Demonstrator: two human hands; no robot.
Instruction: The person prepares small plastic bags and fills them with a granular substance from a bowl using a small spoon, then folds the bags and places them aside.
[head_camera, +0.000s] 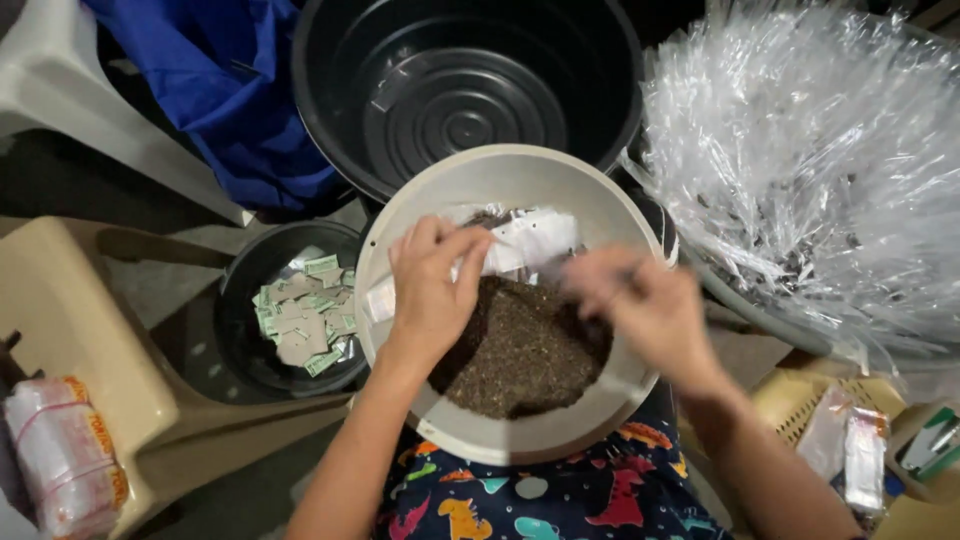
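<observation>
Resting on your lap, the round beige plastic bowl (520, 180) holds dark loose granules (525, 350). Your left hand (432, 290) pinches a small white paper sachet (525, 240) over them; your right hand (640, 300) is blurred, grip unclear. You seem mid-emptying; tearing needs both hands steady.

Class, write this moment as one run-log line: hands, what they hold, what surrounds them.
left hand: holds white sachet | right hand: blurred, over beige bowl | bowl: brown granules | left: small black tub, empty sachets

home packing spot: plastic tubs (330, 60), stools (80, 300), cellophane wrappers (810, 150).
</observation>
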